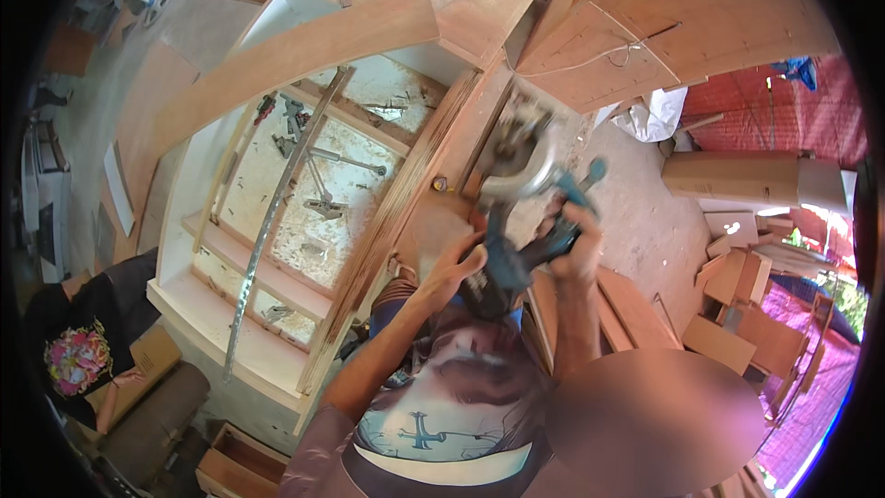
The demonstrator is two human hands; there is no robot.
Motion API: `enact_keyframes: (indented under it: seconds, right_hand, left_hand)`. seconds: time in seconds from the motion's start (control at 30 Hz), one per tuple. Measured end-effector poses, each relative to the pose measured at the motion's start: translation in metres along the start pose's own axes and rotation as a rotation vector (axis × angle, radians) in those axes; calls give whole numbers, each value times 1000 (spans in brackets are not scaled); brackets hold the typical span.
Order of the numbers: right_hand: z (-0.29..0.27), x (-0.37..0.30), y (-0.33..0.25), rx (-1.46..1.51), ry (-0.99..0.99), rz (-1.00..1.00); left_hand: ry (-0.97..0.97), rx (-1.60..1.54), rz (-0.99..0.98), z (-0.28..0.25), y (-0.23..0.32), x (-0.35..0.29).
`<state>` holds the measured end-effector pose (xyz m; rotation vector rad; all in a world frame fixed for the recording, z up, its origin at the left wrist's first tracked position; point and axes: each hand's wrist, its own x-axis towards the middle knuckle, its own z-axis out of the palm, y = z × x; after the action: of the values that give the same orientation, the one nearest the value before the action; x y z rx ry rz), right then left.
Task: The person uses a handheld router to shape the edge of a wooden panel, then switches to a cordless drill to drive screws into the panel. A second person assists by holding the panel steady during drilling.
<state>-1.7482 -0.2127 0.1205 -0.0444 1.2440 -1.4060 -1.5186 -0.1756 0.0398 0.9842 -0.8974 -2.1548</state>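
In front of me I hold a teal and black cordless circular saw (505, 266), lifted and tilted, with its blade end blurred. My right hand (579, 242) is wrapped round its handle. Closed against the saw's battery side is my left hand (450, 269); part of its grip is hidden. To the left lies a large white-lined wooden cabinet frame (207, 332) with a long metal straightedge (272, 217) across it. A small round tape measure (441, 183) rests just left of the saw, on the frame's near edge.
Several hand tools (323, 207) and wood dust lie inside the frame. A long curved-looking board (304, 55) spans its far end. Upright wooden panels (682, 9) stand at the far right. Wood offcuts (737, 286) are piled at right. Another person (78, 350) sits at far left.
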Motion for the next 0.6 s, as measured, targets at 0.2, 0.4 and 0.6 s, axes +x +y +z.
enact_keyframes:
  seconds: [0.2, 0.4, 0.6]
  right_hand:
    - [-66, -68, 106, 172, -10, 221]
    - [-100, -41, 175, 336, -160, 332]
    - [-104, -20, 195, 324, -257, 255]
  left_hand:
    - [23, -153, -410, -15, -44, -69]
    - [288, -42, -364, -37, -70, -77]
    - [504, 202, -146, -18, -53, -61]
